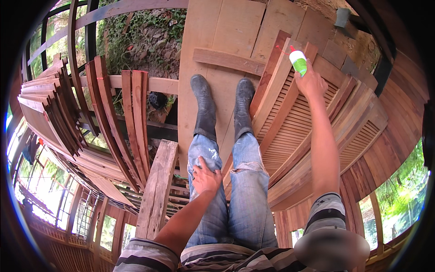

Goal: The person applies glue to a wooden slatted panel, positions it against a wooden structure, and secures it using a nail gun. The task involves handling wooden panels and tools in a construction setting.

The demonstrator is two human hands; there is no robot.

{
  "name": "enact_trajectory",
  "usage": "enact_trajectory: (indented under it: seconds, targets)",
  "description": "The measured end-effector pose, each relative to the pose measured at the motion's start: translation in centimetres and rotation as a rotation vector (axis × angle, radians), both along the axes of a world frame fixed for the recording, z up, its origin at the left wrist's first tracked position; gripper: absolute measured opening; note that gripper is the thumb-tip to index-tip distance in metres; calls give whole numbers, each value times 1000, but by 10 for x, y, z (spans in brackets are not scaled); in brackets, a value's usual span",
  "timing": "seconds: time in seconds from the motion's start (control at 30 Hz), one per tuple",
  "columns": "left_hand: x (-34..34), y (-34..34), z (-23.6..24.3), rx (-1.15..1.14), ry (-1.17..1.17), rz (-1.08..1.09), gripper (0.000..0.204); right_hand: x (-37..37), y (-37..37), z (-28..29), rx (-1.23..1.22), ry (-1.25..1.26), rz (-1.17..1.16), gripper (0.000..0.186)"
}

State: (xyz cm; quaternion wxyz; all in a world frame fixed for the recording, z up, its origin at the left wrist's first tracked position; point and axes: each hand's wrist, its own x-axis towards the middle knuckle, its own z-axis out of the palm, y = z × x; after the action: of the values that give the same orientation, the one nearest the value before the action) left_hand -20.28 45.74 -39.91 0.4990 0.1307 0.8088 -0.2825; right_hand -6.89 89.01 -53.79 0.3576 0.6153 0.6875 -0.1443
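Right hand (311,81): arm stretched forward, fingers closed round a white and green spray can (298,61), its thin red nozzle straw pointing left toward the upper edge of a wooden frame.
Left hand (206,177): lies flat and open on the left thigh of the blue jeans (247,199), holding nothing.
Spray can: held upright over the louvred wooden shutter (299,122), which leans just right of the legs.
Boots (204,106): dark rubber, side by side on pale floor planks (235,27).
Left surroundings: curved reddish slats (108,113) stacked on edge; a weathered plank (158,190) beside the left knee.
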Motion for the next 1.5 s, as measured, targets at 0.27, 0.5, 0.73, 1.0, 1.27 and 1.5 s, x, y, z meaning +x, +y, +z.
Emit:
enact_trajectory:
  seconds: [0.27, 0.5, 0.73, 1.0, 1.27, 1.5]
  targets:
    - [2, -6, -5, -6, 3, 13, 94, 10, -6, -12, 59, 37, 54, 83]
    - [0, -1, -4, -27, -12, 25, 97, -2, 7, -9, 24, 17, 23, 79]
    - [-1, -1, -3, -24, -13, 4, 96, -10, 8, 1, 52, 2, 99, 67]
    - [1, -6, -3, 6, 5, -14, 94, -15, 16, 0, 66, 43, 130, 47]
    - [0, -5, -4, 7, -1, -14, 94, -9, 27, -7, 44, 16, 190, 46]
    - [1, -7, -5, 5, -3, -10, 94, -19, 25, 5, -19, -14, 196, 51]
